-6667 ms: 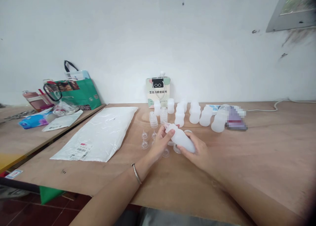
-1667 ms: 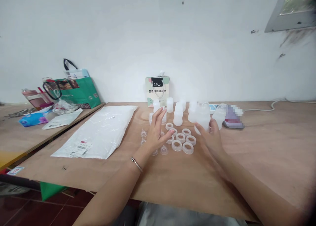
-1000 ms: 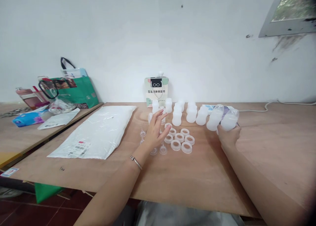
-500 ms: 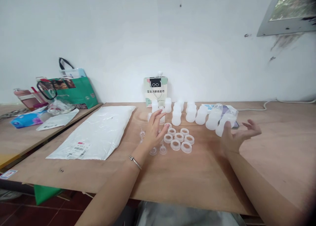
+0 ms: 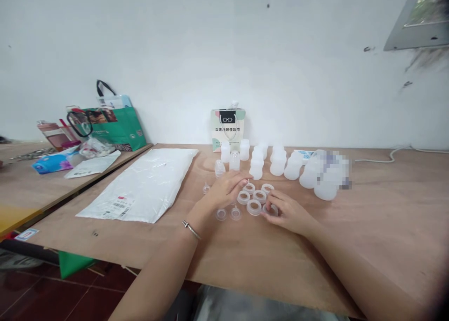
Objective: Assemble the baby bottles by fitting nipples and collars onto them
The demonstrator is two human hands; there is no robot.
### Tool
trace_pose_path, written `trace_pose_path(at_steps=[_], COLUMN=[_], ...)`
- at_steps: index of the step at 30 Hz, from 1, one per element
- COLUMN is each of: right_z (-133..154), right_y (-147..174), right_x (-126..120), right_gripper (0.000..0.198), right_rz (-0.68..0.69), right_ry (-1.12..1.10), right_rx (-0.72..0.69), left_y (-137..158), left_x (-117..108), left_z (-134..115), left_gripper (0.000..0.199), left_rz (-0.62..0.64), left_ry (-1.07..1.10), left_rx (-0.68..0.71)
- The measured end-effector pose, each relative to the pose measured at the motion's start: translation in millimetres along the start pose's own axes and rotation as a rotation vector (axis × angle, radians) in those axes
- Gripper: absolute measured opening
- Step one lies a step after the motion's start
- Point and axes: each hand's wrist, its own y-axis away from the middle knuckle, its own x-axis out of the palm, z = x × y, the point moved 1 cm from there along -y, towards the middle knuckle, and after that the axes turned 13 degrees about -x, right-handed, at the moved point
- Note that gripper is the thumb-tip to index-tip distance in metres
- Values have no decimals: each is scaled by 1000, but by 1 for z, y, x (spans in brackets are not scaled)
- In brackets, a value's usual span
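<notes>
Milky white feeding-bottle bodies (image 5: 257, 167) stand in a loose row across the table. In front of them lies a cluster of translucent screw rings (image 5: 254, 207). My right hand (image 5: 287, 212) has thumb and fingertips on the ring at the cluster's right front. My left hand (image 5: 228, 190) hovers over the left side of the rings, fingers together and thumb tucked in; what they hold, if anything, is hidden. Clear silicone nipples (image 5: 235, 213) lie under and beside my left wrist. Behind that hand stand clear domed caps (image 5: 220, 168).
A white mailing bag (image 5: 140, 185) lies to the left. Against the wall stands a paper gift bag (image 5: 228, 131). A green shopping bag (image 5: 122, 129) and blue tissue pack (image 5: 56, 161) sit on the left table. A cable (image 5: 382, 161) runs along the back right.
My right hand has left the rightmost bottle and moved left to the rings. My left hand's fingers have drawn together and lowered slightly. The view has shifted a little.
</notes>
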Motion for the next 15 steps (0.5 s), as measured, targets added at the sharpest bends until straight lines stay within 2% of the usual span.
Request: trace_pose_path(at_steps=[5,10,12,15], right_z=[-4,-3,-3,-7], right_y=[2,3,2,-5], right_x=[2,3,0,-3], right_gripper=[13,15,15,19], right_rz=[76,34,-144,-563], right_ry=[2,-49,-113,-270], right_rx=[21,4,43,204], left_y=[4,5,5,7], left_x=[-2,-7,-8,-5], left_z=[-10,-11,-10,-7], left_gripper=[45,40,35,34], left_rz=[176,349,402,460], left_ry=[-123,-215,-227,-275], left_rx=[-45,-117,-141,-185])
